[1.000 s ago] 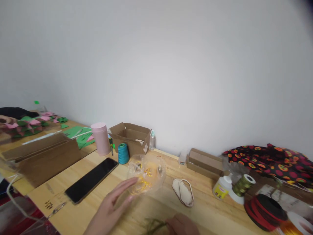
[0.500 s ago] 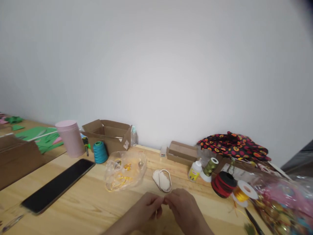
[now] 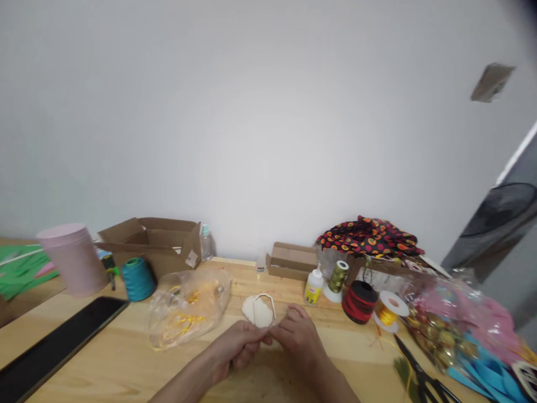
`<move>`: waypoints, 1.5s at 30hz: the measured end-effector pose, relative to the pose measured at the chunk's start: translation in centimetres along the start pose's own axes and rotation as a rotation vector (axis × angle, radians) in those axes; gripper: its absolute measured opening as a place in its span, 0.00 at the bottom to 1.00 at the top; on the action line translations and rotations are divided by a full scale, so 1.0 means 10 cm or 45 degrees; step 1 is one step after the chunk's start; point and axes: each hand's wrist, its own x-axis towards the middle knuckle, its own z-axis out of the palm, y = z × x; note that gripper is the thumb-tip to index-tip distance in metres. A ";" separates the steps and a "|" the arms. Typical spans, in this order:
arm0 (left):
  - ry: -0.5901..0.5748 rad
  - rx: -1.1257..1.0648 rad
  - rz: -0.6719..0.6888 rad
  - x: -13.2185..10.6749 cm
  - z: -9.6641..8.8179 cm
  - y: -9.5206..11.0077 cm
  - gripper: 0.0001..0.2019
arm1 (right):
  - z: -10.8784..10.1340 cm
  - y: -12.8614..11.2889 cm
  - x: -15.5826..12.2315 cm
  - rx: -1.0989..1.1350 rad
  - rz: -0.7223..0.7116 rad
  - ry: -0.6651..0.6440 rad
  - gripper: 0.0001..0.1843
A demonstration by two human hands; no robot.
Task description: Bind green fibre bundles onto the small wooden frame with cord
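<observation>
My left hand [image 3: 242, 341] and my right hand [image 3: 297, 337] meet low in the middle of the head view. The thumb and forefinger of each are pinched together, the tips almost touching. Whatever lies between them is too small to make out. Just beyond the fingertips is a pale, flat cutout [image 3: 259, 311], rounded, with a thin outlined opening on its right side. My left thumb overlaps its near edge; whether it presses on it I cannot tell. To the left, a clear plastic bag [image 3: 213, 296] holds yellow cord and small gold pieces.
A phone [image 3: 62, 341], teal thread cone [image 3: 138, 280], pink canister [image 3: 75, 260] and open cardboard box [image 3: 168, 252] stand left. Rightward are a glue bottle [image 3: 313, 288], green thread spool [image 3: 338, 278], red-black spool [image 3: 359, 302], yellow cord spool [image 3: 389, 313] and black scissors [image 3: 419, 372].
The view has swung to the right, bringing the scissors and blue ribbon into sight. My hands have moved closer to the cutout, and the right hand's fingers are more spread behind its pinch.
</observation>
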 end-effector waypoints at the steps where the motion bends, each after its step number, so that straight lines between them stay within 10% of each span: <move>1: 0.004 0.004 0.025 0.02 0.01 -0.01 0.18 | 0.00 0.00 0.00 -0.010 0.013 0.009 0.12; 14: -0.017 0.619 0.429 -0.01 0.08 0.12 0.23 | -0.29 -0.19 0.06 0.426 0.556 0.188 0.18; 19: -0.064 0.773 0.625 0.02 0.08 -0.05 0.21 | -0.10 -0.31 0.07 0.354 0.638 -0.126 0.11; 30: -0.070 0.331 0.536 0.01 0.07 -0.12 0.16 | 0.00 -0.27 -0.05 0.501 0.746 -0.298 0.23; 45: -0.291 -0.195 0.124 -0.01 -0.10 -0.08 0.14 | -0.09 -0.27 0.01 0.368 0.523 -0.072 0.13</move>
